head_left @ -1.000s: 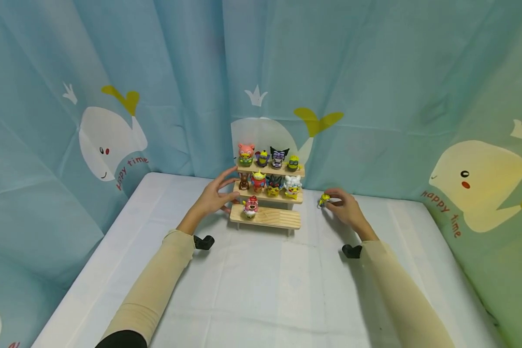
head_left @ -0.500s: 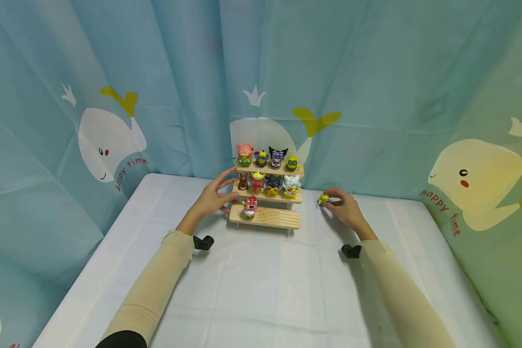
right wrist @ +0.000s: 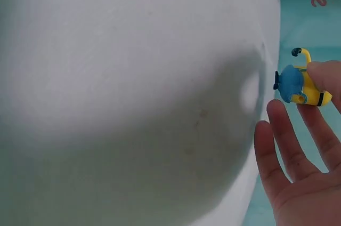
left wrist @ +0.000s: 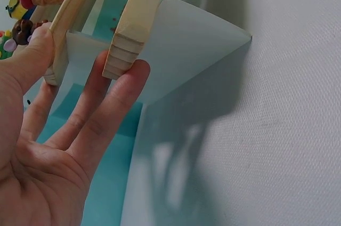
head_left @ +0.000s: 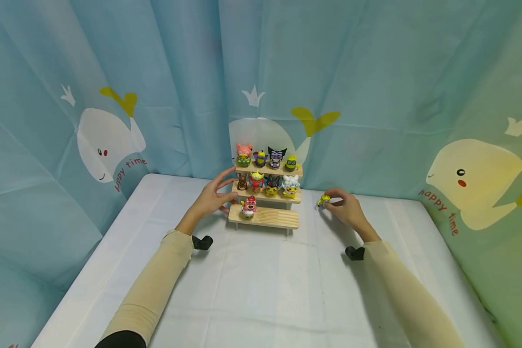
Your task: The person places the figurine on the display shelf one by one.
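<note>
A three-tier wooden display shelf (head_left: 271,217) stands at the back of the table. My left hand (head_left: 209,199) holds its left end: in the left wrist view the thumb lies against one plank (left wrist: 72,15), and two fingertips touch the end of another plank (left wrist: 128,39). To the right of the shelf, my right hand (head_left: 345,209) pinches a small yellow Minion figurine (head_left: 323,199) in blue overalls. The right wrist view has this Minion figurine (right wrist: 303,85) lying sideways between thumb and fingers, its feet towards the table. Its far side is hidden by the thumb.
Several small figurines fill the top and middle tiers. A pink bear figurine (head_left: 249,208) stands at the left of the bottom tier, bare wood beside it. A white cloth (head_left: 261,285) covers the table. Blue curtains (head_left: 374,87) with whale prints hang close behind it.
The head view has shifted very slightly. Both hands keep nearly the same places; the right wrist has turned a little, with the Minion figurine still in the fingers.
</note>
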Demonstrator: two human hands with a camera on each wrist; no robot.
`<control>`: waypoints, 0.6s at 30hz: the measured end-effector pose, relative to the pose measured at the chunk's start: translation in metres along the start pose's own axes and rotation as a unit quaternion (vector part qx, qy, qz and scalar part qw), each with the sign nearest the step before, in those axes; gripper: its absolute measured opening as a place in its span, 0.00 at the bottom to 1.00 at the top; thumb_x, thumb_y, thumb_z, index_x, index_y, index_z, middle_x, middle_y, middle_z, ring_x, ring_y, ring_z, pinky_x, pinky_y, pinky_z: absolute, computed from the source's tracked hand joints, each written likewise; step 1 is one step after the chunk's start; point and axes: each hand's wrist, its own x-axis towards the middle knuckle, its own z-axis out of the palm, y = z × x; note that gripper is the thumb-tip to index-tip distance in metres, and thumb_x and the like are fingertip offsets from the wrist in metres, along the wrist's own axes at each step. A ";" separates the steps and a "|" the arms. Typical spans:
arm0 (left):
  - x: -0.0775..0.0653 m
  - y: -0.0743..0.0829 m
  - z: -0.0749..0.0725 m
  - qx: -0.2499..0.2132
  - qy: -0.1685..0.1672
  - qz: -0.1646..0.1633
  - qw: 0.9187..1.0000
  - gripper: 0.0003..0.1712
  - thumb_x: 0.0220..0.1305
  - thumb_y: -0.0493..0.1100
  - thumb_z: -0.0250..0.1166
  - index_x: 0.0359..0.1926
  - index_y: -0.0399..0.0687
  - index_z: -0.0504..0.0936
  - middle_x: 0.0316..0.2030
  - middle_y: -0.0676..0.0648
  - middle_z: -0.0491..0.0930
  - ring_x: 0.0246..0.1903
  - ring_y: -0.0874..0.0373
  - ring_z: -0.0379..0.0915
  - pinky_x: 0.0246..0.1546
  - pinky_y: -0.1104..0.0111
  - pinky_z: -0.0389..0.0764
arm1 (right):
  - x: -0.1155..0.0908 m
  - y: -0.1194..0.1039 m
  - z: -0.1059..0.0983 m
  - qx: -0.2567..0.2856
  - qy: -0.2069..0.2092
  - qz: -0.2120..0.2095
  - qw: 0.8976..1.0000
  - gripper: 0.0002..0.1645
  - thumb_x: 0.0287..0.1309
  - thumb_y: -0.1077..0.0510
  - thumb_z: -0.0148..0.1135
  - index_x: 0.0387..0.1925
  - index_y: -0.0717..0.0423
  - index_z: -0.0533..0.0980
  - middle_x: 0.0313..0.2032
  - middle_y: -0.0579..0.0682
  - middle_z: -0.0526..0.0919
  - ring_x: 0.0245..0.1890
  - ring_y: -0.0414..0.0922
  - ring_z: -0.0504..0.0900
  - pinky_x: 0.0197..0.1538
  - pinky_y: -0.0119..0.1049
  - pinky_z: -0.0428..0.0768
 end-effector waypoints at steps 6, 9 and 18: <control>-0.007 0.025 0.003 -0.020 -0.011 -0.010 1.000 0.45 0.73 0.34 0.64 0.82 0.60 0.53 0.77 0.31 0.56 0.49 0.28 0.81 0.33 0.30 0.80 | -0.009 -0.008 -0.013 0.008 0.007 -0.022 1.000 0.22 0.67 0.59 0.69 0.60 0.59 0.77 0.58 0.63 0.81 0.48 0.63 0.85 0.47 0.50 0.87; -0.009 0.030 0.004 -0.023 -0.012 -0.012 1.000 0.45 0.73 0.34 0.64 0.82 0.58 0.53 0.76 0.30 0.56 0.49 0.28 0.81 0.34 0.30 0.79 | -0.015 -0.014 -0.022 0.009 0.011 -0.022 1.000 0.22 0.67 0.56 0.70 0.59 0.57 0.78 0.57 0.60 0.81 0.49 0.62 0.85 0.44 0.41 0.86; -0.009 0.029 0.004 -0.021 -0.013 -0.006 1.000 0.45 0.73 0.34 0.64 0.82 0.57 0.53 0.76 0.30 0.57 0.45 0.30 0.83 0.33 0.29 0.79 | -0.035 -0.030 -0.040 0.015 0.020 -0.035 0.999 0.22 0.67 0.51 0.70 0.58 0.53 0.78 0.56 0.56 0.82 0.47 0.51 0.86 0.42 0.27 0.83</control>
